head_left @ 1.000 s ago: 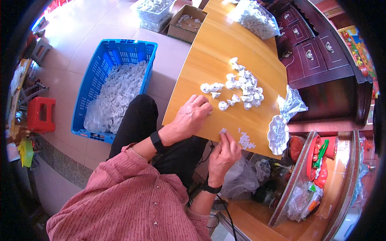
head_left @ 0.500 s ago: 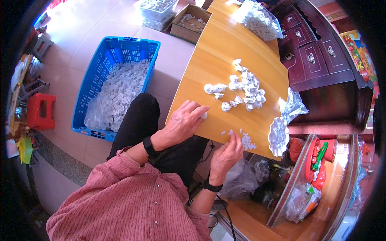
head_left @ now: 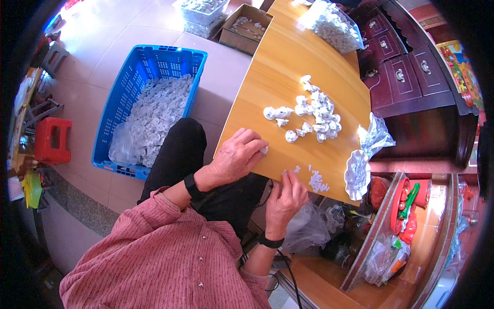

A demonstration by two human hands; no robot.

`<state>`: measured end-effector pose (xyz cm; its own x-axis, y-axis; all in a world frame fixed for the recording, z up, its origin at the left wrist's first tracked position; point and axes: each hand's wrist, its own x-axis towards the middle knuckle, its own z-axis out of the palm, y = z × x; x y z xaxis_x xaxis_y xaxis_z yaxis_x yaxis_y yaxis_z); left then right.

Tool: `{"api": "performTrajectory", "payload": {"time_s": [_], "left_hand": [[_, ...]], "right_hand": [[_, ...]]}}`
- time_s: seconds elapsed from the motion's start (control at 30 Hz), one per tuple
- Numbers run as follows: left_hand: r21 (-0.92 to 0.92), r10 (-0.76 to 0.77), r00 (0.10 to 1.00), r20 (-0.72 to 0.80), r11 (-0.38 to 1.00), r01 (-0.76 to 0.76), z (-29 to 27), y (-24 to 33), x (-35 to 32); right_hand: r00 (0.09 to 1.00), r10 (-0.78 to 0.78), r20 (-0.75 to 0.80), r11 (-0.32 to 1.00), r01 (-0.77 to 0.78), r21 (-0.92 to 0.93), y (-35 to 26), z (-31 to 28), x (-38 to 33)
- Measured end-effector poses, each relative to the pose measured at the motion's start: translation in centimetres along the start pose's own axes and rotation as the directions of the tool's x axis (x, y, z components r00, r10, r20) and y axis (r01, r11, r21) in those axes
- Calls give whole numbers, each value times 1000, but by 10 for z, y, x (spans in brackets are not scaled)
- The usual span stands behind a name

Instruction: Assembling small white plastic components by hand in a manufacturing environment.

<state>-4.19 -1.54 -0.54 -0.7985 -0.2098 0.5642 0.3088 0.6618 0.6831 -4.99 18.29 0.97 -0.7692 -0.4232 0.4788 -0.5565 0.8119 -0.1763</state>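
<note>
My left hand (head_left: 237, 155) is closed at the near edge of the wooden table (head_left: 247, 108), its thumb and fingers pinching a small white plastic part (head_left: 264, 150). To its right, my right hand (head_left: 286, 200) reaches over the same edge with fingertips pinched together. A tiny whitish piece (head_left: 284, 172) shows at those fingertips, partly hidden. Just beyond lie several tiny white pieces (head_left: 318, 181) in a loose scatter. Farther up the table sits a pile of round white plastic parts (head_left: 321, 116), with a few lying apart on its left.
A blue plastic crate (head_left: 109, 121) full of whitish parts stands on the floor at left. On the table are a scalloped white dish (head_left: 356, 177), a plastic bag (head_left: 377, 135) and a clear tub (head_left: 337, 28) of parts. A dark drawer cabinet (head_left: 406, 77) borders the right side.
My right hand has shifted left from the scattered pieces, to where a single tiny piece lay. My left hand stays nearly in place with its white part.
</note>
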Motion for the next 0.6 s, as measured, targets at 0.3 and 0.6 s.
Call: {"api": "performTrajectory", "payload": {"time_s": [0.3, 0.6], "left_hand": [[-23, 6, 1000, -22, 1000, -6, -3, 0, 0], [-802, -392, 854, 342, 351, 482, -18, 3, -12]], "right_hand": [[980, 134, -144, 955, -90, 281, -8, 5, -6], [855, 495, 153, 534, -438, 723, -53, -7, 1]]}}
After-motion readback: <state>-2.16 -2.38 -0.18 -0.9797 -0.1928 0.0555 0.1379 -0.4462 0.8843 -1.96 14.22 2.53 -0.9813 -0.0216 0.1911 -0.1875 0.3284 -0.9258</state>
